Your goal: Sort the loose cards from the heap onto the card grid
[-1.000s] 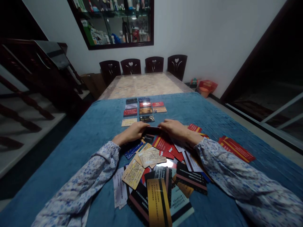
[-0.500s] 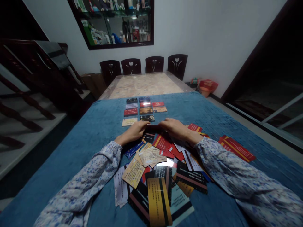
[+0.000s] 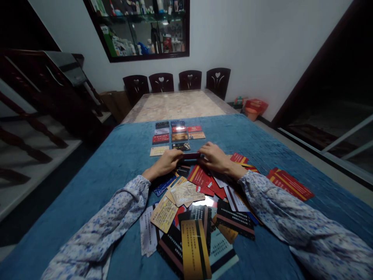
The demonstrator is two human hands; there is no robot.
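Between my hands a thin dark red stack of cards [image 3: 190,156] is seen edge-on, just above the pile. My left hand [image 3: 166,161] is closed on its left end. My right hand [image 3: 215,158] has bent fingers at its right end; its fingertips are partly hidden. Under and in front of my hands lies a loose heap of plastic cards. In it are a gold card [image 3: 194,249], a cream card [image 3: 188,193], a red card [image 3: 199,176], a black card [image 3: 235,219] and a pale blue card [image 3: 223,251].
Sorted cards lie in short rows beyond my hands, among them a black card [image 3: 181,146] and a cream card [image 3: 159,151]. Several red cards [image 3: 290,183] sit apart at the right. A blue cloth [image 3: 116,163] covers the near table; chairs [image 3: 190,80] stand behind.
My right hand has shifted slightly right and its fingers have lifted a little, so more of the dark red stack's edge shows. My left hand stays nearly in place.
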